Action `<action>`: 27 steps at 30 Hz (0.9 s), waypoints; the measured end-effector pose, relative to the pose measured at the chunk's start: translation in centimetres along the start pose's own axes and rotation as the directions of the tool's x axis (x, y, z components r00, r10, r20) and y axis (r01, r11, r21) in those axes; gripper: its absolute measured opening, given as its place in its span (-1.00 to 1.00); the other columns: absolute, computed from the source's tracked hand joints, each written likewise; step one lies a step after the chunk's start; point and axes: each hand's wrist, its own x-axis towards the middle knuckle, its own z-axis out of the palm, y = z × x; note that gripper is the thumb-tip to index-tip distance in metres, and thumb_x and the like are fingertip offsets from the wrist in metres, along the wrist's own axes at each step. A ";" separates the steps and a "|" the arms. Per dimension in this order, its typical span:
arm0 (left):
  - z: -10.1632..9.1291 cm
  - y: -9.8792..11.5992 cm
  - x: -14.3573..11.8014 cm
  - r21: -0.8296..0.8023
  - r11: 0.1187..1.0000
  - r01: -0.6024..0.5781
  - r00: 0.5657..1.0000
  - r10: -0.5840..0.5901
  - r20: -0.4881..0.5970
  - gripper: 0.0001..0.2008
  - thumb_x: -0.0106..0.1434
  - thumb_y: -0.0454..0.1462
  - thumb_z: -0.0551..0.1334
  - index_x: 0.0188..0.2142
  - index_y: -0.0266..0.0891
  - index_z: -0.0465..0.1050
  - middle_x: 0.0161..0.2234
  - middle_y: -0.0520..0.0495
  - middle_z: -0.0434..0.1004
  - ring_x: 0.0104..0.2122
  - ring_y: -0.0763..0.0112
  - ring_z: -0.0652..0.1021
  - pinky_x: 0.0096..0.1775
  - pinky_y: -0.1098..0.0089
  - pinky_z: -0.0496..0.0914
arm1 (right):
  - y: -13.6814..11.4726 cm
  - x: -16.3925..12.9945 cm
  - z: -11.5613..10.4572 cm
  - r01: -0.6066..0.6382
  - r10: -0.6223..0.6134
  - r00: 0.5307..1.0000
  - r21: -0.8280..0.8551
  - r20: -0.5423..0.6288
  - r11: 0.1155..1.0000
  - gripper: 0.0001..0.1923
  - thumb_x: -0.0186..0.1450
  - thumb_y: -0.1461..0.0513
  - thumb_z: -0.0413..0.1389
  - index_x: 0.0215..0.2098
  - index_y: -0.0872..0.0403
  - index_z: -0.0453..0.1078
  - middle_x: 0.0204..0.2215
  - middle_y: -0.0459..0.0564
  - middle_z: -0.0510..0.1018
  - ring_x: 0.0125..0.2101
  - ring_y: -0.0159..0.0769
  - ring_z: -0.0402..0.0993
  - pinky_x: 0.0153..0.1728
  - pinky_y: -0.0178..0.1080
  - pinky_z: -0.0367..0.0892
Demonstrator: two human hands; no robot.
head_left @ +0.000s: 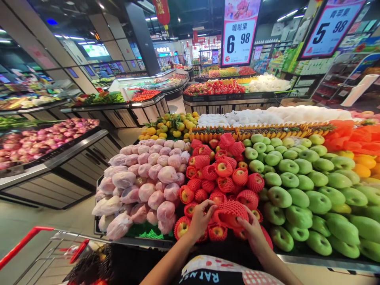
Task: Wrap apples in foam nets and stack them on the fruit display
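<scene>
Nearest, at the left, the red handle of a shopping cart (26, 239) pokes into view, well apart from both hands. At the near edge of the fruit stand (311, 259), the left hand (200, 221) and the right hand (252, 231) close around one apple in a red foam net (230, 211). It lies at the foot of the red apple pile (221, 176). The left grip curls over its left side, fingers half bent. The right grip cups it from the near right, thumb across the net. Both are in contact, but I cannot tell whether the apple is lifted or only pressed.

The risk, as I judge it, lies in the slope. This apple sits low in the stack, touching its neighbours, so drawing it out could loosen those resting above and send them rolling off the near edge. The foam net may also slide on the fruit, and a hold on the net alone could slip.

Left of the pile lie pink bagged fruit (145, 182); right, green apples (299, 186). Farther off hangs a price sign (239, 35).
</scene>
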 end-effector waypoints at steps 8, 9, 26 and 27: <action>0.6 0.3 -1.5 -0.041 0.994 -0.098 0.986 0.102 0.130 -0.83 0.17 -0.28 0.32 -0.21 -0.25 0.52 -0.27 -0.10 0.63 -0.28 0.28 0.57 -0.21 0.34 0.44 | 0.6 -1.3 0.8 0.040 0.004 0.936 -0.117 0.352 0.992 -0.27 -0.10 -0.11 0.45 -0.04 0.02 0.48 -0.13 0.12 0.67 -0.10 0.07 0.60 0.03 0.07 0.44; 0.4 0.4 -1.5 -0.021 0.991 -0.135 0.987 0.136 0.091 -0.78 0.18 -0.29 0.31 -0.15 -0.24 0.52 -0.20 -0.13 0.63 -0.22 0.25 0.58 -0.16 0.31 0.46 | 0.5 -1.3 0.9 0.042 0.001 0.945 -0.124 0.326 0.991 -0.26 -0.10 -0.11 0.44 -0.03 0.01 0.47 -0.11 0.12 0.66 -0.08 0.07 0.59 0.05 0.07 0.44; 1.9 0.6 -2.5 -0.093 0.957 -0.275 0.907 0.290 0.305 0.14 0.07 -0.13 0.53 0.45 -0.05 -0.16 0.37 -0.35 0.17 0.37 -0.05 0.26 0.34 -0.13 0.19 | 0.1 -2.0 -0.1 0.044 -0.046 0.983 0.013 0.178 0.999 -0.27 -0.02 -0.05 0.45 0.08 -0.05 0.48 0.11 0.14 0.58 0.16 0.13 0.47 0.26 0.19 0.27; 2.0 0.4 -2.5 -0.108 0.957 -0.270 0.916 0.290 0.276 0.17 0.05 -0.13 0.54 0.45 -0.05 -0.19 0.37 -0.36 0.18 0.36 -0.04 0.27 0.33 -0.12 0.22 | 0.1 -2.1 -0.2 0.043 -0.046 0.984 0.019 0.173 0.999 -0.27 -0.04 -0.04 0.46 0.07 -0.05 0.47 0.09 0.14 0.60 0.13 0.13 0.50 0.24 0.18 0.30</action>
